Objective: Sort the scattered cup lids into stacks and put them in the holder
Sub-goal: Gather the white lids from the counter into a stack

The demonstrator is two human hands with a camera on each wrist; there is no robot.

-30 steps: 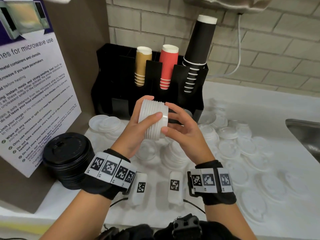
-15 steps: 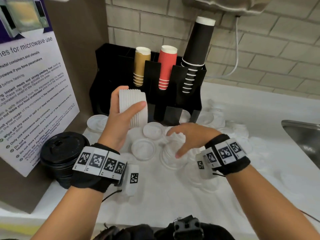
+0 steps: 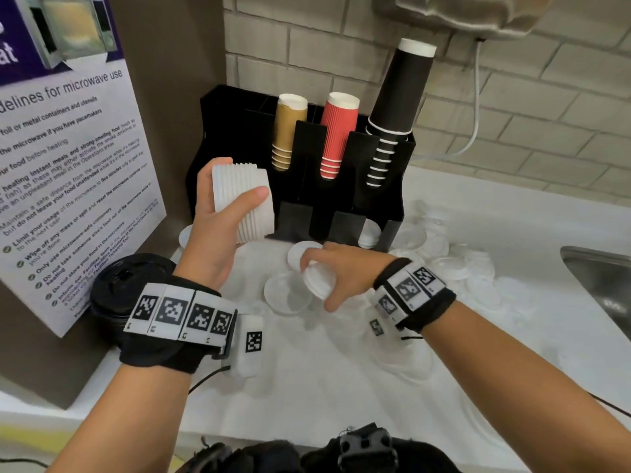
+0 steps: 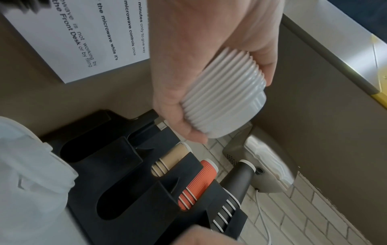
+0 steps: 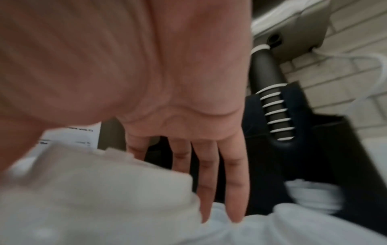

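My left hand [image 3: 235, 186] grips a stack of white lids [image 3: 244, 206] on its side, held up in front of the left end of the black holder [image 3: 300, 199]. In the left wrist view the stack of white lids [image 4: 222, 106] sits between thumb and fingers, above the holder's empty slots [image 4: 113, 203]. My right hand [image 3: 322, 288] is low over the counter and pinches a single white lid [image 3: 314, 276], tilted up off the surface. The right wrist view is blurred; my fingers [image 5: 236, 182] reach past that white lid [image 5: 104, 190].
The holder carries tan [image 3: 288, 131], red [image 3: 339, 131] and black [image 3: 397, 107] cup stacks. Several loose white lids [image 3: 440, 254] lie on the white counter to the right. A stack of black lids [image 3: 119, 285] stands at the left by a poster [image 3: 68, 165]. A sink [image 3: 601, 278] lies at the right.
My right hand left the stack, dropped to the counter and picked up a single lid. My left hand carried the stack to the left, toward the holder's left end.
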